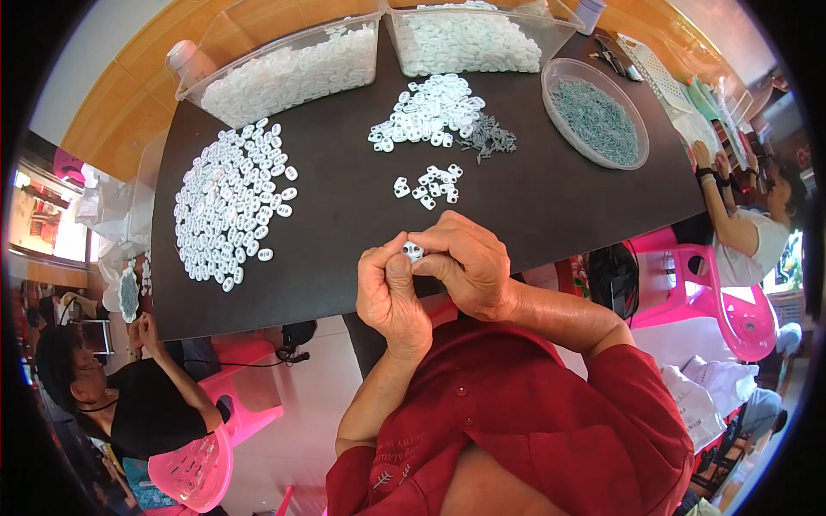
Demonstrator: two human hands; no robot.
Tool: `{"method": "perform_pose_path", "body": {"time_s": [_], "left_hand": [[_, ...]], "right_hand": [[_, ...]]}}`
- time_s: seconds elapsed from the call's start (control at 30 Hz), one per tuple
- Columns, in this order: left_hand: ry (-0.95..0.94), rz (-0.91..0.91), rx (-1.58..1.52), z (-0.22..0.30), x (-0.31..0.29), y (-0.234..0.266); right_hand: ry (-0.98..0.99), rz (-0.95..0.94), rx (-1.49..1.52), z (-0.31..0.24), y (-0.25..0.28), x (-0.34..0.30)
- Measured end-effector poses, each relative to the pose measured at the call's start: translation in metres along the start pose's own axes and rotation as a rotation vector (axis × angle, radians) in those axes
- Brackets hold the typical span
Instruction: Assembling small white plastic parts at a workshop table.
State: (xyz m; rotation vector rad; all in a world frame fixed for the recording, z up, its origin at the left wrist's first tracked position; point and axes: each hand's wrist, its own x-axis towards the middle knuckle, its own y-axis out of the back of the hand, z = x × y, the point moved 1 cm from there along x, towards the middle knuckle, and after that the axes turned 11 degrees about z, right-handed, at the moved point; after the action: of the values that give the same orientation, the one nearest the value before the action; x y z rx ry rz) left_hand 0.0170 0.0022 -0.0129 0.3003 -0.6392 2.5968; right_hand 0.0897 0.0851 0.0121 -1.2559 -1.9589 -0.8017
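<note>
My left hand (391, 292) and my right hand (473, 267) meet just off the table's near edge. Between their fingertips they pinch one small white plastic piece (413, 250) with dark holes; the fingers hide part of it. Straight beyond my hands lies a small group of loose white plastic pieces (429, 187). Farther back is a bigger heap of white pieces (426, 113), with a little pile of dark grey pins (490, 139) touching its right side. A wide spread of white oval pieces (225, 202) covers the table's left part.
On the dark table (335, 198), two clear bins (375, 56) of white pieces stand along the back. A round tub (564, 146) of grey pins sits back right, near pliers (609, 56). People (146, 387) sit at left and right on pink chairs (194, 469).
</note>
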Motion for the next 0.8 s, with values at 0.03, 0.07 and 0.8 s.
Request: {"method": "perform_pose_path", "body": {"time_s": [0.03,0.07,0.8], "left_hand": [[-0.004,0.005,0.011,0.0,0.0,0.0],[-0.008,0.01,0.021,0.0,0.0,0.0],[0.046,-0.048,-0.023,0.023,0.005,0.005]], "right_hand": [[0.0,-0.001,0.0,0.0,0.0,-0.001],[-0.009,0.004,0.0,0.001,-0.001,-0.001],[-0.03,-0.021,-0.019,-0.017,-0.004,0.003]]}}
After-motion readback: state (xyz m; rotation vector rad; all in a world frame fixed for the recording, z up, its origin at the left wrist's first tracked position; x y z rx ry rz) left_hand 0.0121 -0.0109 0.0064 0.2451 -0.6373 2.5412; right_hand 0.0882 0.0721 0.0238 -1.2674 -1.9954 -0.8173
